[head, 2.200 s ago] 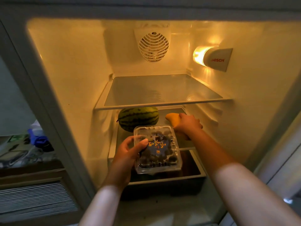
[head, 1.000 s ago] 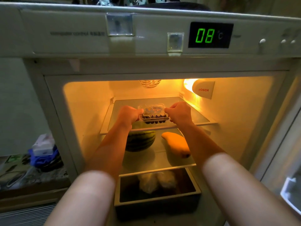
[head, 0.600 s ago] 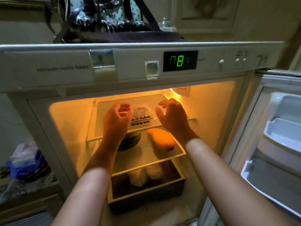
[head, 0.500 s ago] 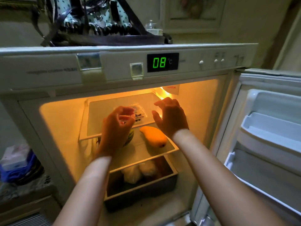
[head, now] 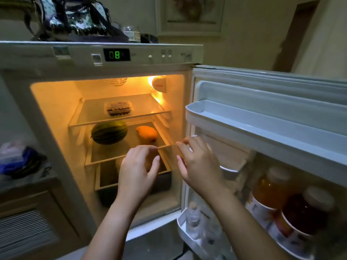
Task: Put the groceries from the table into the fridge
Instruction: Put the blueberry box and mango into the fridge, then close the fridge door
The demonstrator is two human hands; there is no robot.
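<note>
On the upper glass shelf (head: 120, 117) the blueberry punnet (head: 118, 108) now sits released; left hand (head: 138, 170) and right hand (head: 199, 166), withdrawn in front of the fridge, loosely curled, hold nothing. Watermelon (head: 109, 132) and mango (head: 146, 134) lie below. Judged: this item is stored.

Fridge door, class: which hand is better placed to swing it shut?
Probably the right hand: it hangs beside the open fridge door, which is on the right; the left hand is before the compartment.
</note>
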